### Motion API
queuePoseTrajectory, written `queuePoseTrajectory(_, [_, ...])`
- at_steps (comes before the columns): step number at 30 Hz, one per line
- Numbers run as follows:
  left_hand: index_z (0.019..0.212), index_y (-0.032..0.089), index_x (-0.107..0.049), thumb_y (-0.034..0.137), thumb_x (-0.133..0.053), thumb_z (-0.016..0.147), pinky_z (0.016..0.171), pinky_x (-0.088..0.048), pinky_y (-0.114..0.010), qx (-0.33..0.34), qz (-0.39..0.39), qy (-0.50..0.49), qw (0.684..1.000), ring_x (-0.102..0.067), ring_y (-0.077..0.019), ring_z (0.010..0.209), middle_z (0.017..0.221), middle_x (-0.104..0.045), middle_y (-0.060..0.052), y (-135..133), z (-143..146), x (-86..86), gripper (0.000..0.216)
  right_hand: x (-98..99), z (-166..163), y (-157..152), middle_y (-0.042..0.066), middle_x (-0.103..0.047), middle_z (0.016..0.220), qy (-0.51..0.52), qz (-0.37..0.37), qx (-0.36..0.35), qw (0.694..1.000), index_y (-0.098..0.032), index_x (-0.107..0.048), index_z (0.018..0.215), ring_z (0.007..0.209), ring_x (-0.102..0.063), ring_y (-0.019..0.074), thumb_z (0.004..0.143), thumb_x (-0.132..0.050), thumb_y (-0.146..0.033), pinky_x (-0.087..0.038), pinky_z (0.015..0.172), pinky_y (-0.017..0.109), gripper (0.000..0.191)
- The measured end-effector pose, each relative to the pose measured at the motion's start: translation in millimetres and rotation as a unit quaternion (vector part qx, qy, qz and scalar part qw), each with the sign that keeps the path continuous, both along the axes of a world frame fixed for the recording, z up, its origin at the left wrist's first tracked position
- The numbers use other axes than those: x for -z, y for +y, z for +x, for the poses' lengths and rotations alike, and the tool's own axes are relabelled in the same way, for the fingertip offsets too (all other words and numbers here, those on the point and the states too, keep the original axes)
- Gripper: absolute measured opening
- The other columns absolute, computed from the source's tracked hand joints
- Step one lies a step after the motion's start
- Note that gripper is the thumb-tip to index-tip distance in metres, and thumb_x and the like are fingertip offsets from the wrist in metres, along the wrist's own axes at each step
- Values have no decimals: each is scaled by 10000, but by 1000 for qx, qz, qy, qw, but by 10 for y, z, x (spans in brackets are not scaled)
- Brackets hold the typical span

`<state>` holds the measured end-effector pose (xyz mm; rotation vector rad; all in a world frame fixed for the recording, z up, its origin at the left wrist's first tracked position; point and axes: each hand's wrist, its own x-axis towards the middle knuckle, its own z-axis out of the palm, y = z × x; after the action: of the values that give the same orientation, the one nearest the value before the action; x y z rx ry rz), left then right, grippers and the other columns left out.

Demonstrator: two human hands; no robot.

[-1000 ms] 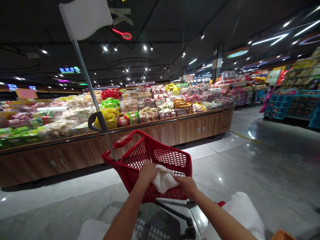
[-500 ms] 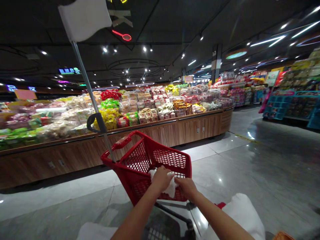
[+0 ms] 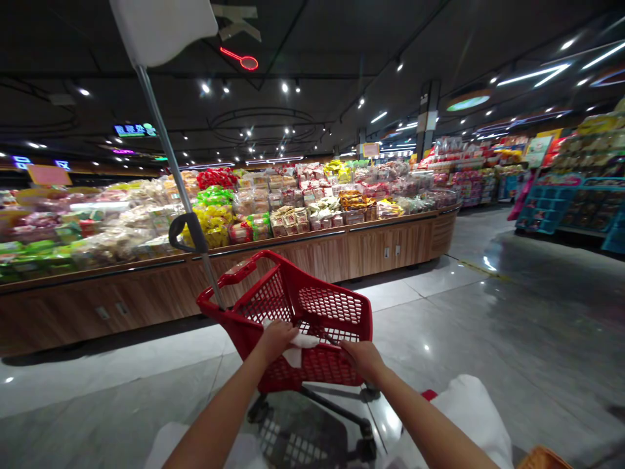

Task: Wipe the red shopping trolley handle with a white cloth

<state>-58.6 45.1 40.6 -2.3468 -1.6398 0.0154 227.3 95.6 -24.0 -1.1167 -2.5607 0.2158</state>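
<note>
A red shopping cart (image 3: 336, 306) with lattice sides stands in front of me. My left hand (image 3: 279, 340) presses a white cloth (image 3: 294, 355) onto the near rim of its basket, fingers closed over it. Part of the cloth hangs down outside the rim, and part lies inside. Farther right, my right hand (image 3: 364, 359) grips the same near rim close to the corner, its fingertips partly hidden. A metal pole with a black loop handle (image 3: 188, 233) and a white flag-shaped top (image 3: 163, 29) rises at the cart's handle end.
Behind the cart runs a long wood-panelled display counter (image 3: 312, 260) piled with packaged food. Shiny grey tile floor (image 3: 439, 326) spreads to the right. Blue racks (image 3: 541, 202) stand at the far right. Something orange (image 3: 544, 458) shows at the bottom right edge.
My left hand has slid left along the cart's near rim with the cloth, away from my right hand. The right hand stays near the corner.
</note>
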Motion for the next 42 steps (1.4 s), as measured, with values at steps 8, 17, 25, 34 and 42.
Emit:
queuePoseTrajectory(8, [930,207,-679,454,-653,789,943,-341,-513,-80,86,-13,993,-595,-293,960,950,-684,-98,-233,-294,-219,286,42,-44,17,27,-721,828,-19,16,18,1000,-261,-655,1017,687,-630,165,950,-393,-317,-313,588,238,276])
queuePoseTrajectory(17, [983,221,-663,480,-506,895,812,-386,-392,-40,63,-99,992,-612,-239,879,912,-680,-76,111,1209,432,315,-54,-18,1,47,-730,886,-15,-19,16,1000,-231,-680,999,732,-637,183,909,-435,-281,-329,606,249,266])
queuePoseTrajectory(25, [921,237,-652,316,-644,839,793,-409,-341,-4,67,27,997,-608,-189,813,817,-667,-28,-26,-273,-53,115,-90,50,73,45,-700,787,21,-41,-26,999,-194,-685,866,668,-577,152,893,-444,-240,-285,576,244,247])
queuePoseTrajectory(34, [1002,254,-666,164,-602,830,1009,-336,-482,-59,144,44,987,-579,-222,958,955,-662,-51,-287,-980,-448,205,-66,61,285,73,-686,840,-1,-9,-45,999,-175,-669,868,763,-599,190,906,-400,-188,-379,678,267,272])
queuePoseTrajectory(42, [1142,259,-592,188,-513,893,868,-437,-419,-36,60,-52,996,-589,-232,994,1062,-653,-64,79,536,264,270,-36,-588,61,117,-521,1348,59,10,-37,998,-218,-386,1422,1212,-476,237,767,-444,-79,-281,1060,416,672])
